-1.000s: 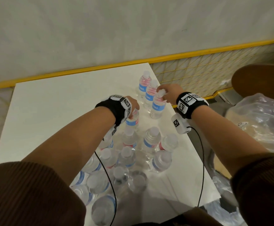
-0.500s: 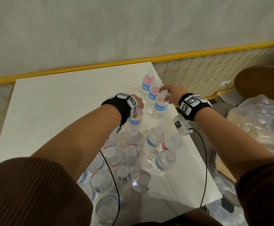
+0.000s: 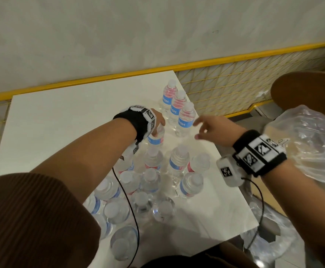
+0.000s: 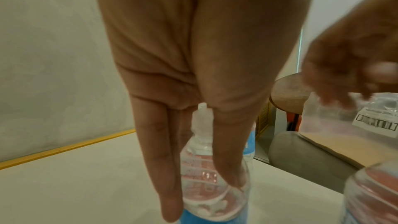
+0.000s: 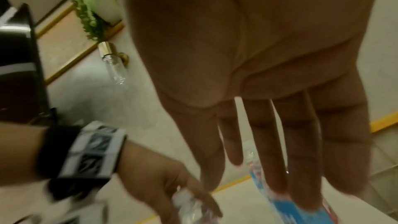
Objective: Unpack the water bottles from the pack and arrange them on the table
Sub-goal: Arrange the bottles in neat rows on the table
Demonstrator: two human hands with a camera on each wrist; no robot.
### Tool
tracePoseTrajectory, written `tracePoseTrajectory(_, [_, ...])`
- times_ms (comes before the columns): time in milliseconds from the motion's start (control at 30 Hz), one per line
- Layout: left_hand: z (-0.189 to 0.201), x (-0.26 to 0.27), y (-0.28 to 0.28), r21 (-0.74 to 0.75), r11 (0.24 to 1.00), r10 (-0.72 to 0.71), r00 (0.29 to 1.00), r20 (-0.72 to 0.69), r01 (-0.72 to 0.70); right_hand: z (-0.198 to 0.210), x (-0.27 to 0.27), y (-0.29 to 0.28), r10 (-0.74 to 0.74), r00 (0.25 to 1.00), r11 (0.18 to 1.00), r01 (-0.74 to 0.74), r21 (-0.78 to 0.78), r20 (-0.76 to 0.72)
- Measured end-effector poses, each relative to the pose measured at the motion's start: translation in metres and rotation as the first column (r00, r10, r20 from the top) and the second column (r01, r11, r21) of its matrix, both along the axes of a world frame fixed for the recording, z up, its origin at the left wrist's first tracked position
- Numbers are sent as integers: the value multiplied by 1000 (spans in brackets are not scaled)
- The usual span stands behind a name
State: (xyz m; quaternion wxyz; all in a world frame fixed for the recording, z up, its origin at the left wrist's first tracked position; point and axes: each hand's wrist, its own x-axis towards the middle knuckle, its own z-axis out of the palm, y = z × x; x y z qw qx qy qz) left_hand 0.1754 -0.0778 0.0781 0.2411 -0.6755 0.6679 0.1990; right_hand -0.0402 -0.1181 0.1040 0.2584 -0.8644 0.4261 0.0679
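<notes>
Three water bottles with blue and red labels stand in a row along the far right edge of the white table [image 3: 61, 122]; the nearest is bottle [image 3: 185, 120]. My right hand [image 3: 201, 129] hovers just right of it, fingers spread and holding nothing. My left hand [image 3: 157, 125] grips the top of another upright bottle [image 3: 155, 139], left of the row's near end. In the left wrist view its fingers [image 4: 168, 185] run down beside the bottle [image 4: 204, 168]. Several more bottles [image 3: 179, 159] stand clustered nearer me.
A crumpled clear plastic bag [image 3: 302, 144] lies on a seat right of the table, beside a brown round stool [image 3: 308, 89]. A yellow mesh rail [image 3: 235, 84] runs behind the table. The table's left half is bare. Wrist cables [image 3: 130, 209] hang over the near bottles.
My right hand has let go of the third bottle in the row and drawn back to the right, fingers spreading. The left hand keeps its grip on its bottle.
</notes>
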Motion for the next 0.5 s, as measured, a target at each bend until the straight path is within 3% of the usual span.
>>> tracePoseTrajectory(133, [10, -6, 2, 83, 994, 81, 990, -119, -72, -14, -26, 41, 118, 974, 993, -111, 46, -192])
tracePoseTrajectory(367, [19, -39, 8, 66, 994, 97, 971, -218, -85, -30, -32, 38, 78, 985, 991, -94, -95, -153])
tracePoseTrajectory(500, [31, -52, 9, -112, 993, 6, 981, -195, -28, -38, -33, 20, 44, 991, 989, -61, -132, -130])
